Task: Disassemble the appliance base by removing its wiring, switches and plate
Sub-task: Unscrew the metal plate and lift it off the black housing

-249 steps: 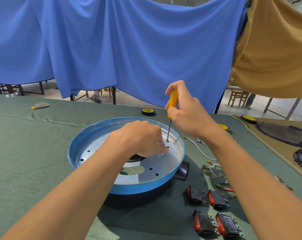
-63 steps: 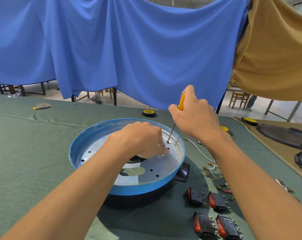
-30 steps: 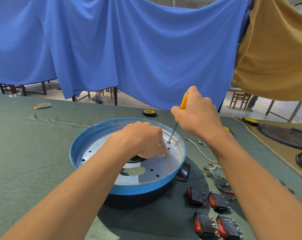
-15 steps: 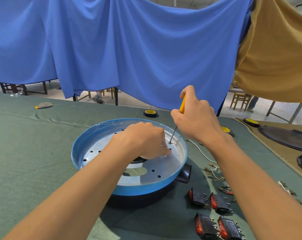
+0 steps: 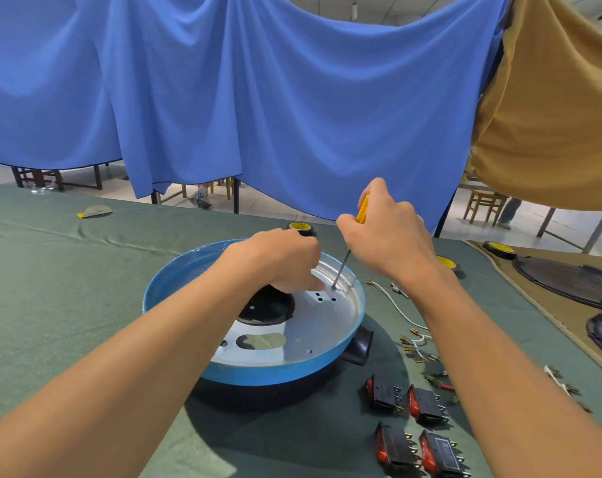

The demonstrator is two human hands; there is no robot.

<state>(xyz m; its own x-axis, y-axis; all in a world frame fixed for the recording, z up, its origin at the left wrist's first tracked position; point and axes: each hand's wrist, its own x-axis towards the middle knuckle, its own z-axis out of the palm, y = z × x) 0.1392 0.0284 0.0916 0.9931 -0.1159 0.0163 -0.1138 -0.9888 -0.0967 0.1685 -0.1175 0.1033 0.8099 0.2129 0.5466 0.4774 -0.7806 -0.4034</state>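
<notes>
Head view: right hand [image 5: 389, 236] grips screwdriver [image 5: 340, 270], tip set in plate [image 5: 327, 326], likely unscrewing it from base [image 5: 175, 277] on desk [image 5: 68, 270]. Left hand [image 5: 285, 260] curled, braces plate; holding anything, cannot tell. Switches [image 5: 423, 405], wires [image 5: 399, 308] lie aside.

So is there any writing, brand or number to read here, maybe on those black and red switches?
Nothing here can be read.
Nearest switch: a pale printed frame on its black side, too small and blurred to read.
Blue appliance base, metal plate, screwdriver, tape rolls: no marks visible.
</notes>
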